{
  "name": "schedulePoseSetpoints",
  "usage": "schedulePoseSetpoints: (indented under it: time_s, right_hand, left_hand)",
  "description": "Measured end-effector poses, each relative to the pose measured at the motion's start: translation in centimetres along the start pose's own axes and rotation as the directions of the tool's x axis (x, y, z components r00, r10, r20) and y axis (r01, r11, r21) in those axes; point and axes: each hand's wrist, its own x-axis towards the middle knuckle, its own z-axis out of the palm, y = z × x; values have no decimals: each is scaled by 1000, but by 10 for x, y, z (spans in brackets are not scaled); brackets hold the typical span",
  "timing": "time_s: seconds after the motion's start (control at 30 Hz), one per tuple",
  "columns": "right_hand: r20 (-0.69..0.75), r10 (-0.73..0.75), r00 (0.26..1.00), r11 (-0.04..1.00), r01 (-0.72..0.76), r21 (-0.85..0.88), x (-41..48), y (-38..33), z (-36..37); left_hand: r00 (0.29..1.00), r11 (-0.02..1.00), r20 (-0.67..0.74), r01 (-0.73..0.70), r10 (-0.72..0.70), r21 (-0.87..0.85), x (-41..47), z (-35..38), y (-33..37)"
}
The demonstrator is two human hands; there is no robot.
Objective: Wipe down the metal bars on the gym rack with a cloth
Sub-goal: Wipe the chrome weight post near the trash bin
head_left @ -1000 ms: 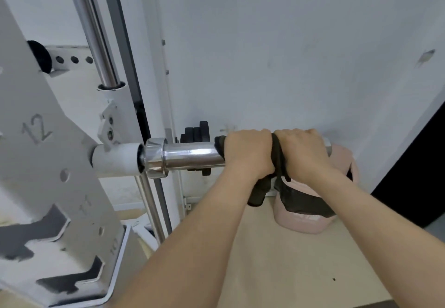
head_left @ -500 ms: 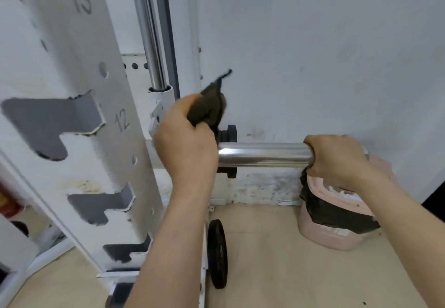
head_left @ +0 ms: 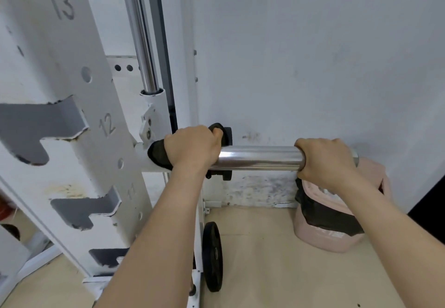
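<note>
A shiny chrome bar sleeve [head_left: 260, 157] juts out horizontally from the white gym rack upright [head_left: 79, 124]. My left hand [head_left: 192, 148] presses a dark cloth [head_left: 159, 154] around the inner end of the bar, where it meets the white collar. The cloth wraps under my palm and peeks out above my fingers. My right hand [head_left: 325, 160] grips the bare outer end of the bar. A vertical chrome guide rod [head_left: 140, 33] rises behind the rack upright.
A pink bin with a black liner [head_left: 337, 223] stands on the floor under my right hand, against the grey wall. A black weight plate [head_left: 213, 257] leans upright by the rack base. Beige floor lies below.
My left hand with the cloth came down from above the bar and now clamps the cloth around the bar's inner end. My right hand has kept its grip on the outer end.
</note>
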Motion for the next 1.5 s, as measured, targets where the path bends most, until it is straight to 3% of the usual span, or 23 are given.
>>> schedulePoseSetpoints:
  time_s: [0.07, 0.13, 0.2, 0.27, 0.4, 0.5, 0.57, 0.63, 0.73, 0.9, 0.97, 1.07, 1.13, 1.2, 1.27, 1.33, 1.4, 1.47, 1.5]
  right_hand:
    - [-26, 5, 1000, 1000, -5, 4, -2, -2, 0]
    - [-31, 13, 999, 1000, -13, 8, -3, -2, 2]
    - [1, 10, 1000, 1000, -10, 15, -1, -2, 1]
    - [57, 4, 998, 999, -7, 40, 0, -1, -3]
    - [81, 8, 997, 998, -13, 66, 2, -2, -6]
    - [57, 14, 998, 998, -17, 53, 2, -3, -4]
    - [41, 22, 999, 999, -24, 42, 1, -3, -3]
    - [15, 28, 999, 999, -29, 25, -1, -3, 0]
    - [-19, 38, 999, 999, -38, 11, -1, -4, 5]
    - [-5, 42, 999, 999, -42, -5, 1, -3, 6]
    - [2, 50, 999, 999, -50, 1, 1, -3, 5]
    - [2, 52, 999, 998, -52, 18, -1, -4, 3]
    - [-6, 61, 998, 998, -61, 8, -1, -5, 1]
    - [-19, 64, 998, 998, -64, 3, -2, -5, 2]
    - [-36, 58, 998, 998, -57, 10, -3, -5, 5]
    - [-2, 50, 999, 998, -50, 33, -2, -6, 3]
    - [127, 51, 991, 996, -60, 67, -3, -3, -7]
    - [336, 94, 937, 972, -160, 173, -12, -1, -31]
    - [339, 123, 933, 945, -214, 246, -20, -1, -43]
  left_hand:
    - [999, 999, 2, -42, 42, 19, -1, 2, 0]
    - [975, 993, -188, -108, 114, 40, -17, 19, -6]
    - [900, 979, -388, -205, 199, 26, -45, 45, -10]
    - [873, 960, -428, -278, 235, -40, -68, 66, -8]
    - [890, 948, -345, -318, 298, -3, -64, 55, 9]
    - [961, 961, 7, -275, 275, 8, -18, 25, 32]
    - [947, 967, 199, -247, 254, -58, 5, 17, 47]
    - [935, 942, 114, -336, 336, -26, -2, 25, 51]
    - [865, 882, -211, -471, 456, -28, -63, 58, 40]
    - [816, 836, -275, -544, 510, -64, -85, 73, 38]
    - [853, 866, -210, -498, 478, -50, -57, 52, 52]
    - [920, 928, 136, -353, 368, -119, -12, 29, 80]
    - [907, 912, 96, -406, 410, -57, -13, 32, 83]
    - [856, 862, -110, -507, 505, 8, -40, 50, 71]
    - [791, 811, -219, -584, 571, 7, -69, 64, 57]
    - [776, 786, -176, -618, 606, -18, -73, 64, 54]
    - [774, 771, -50, -633, 631, -65, -66, 47, 55]
    - [783, 759, 55, -578, 619, -300, -57, 27, 53]
    - [805, 732, 71, -494, 589, -469, -56, 18, 51]
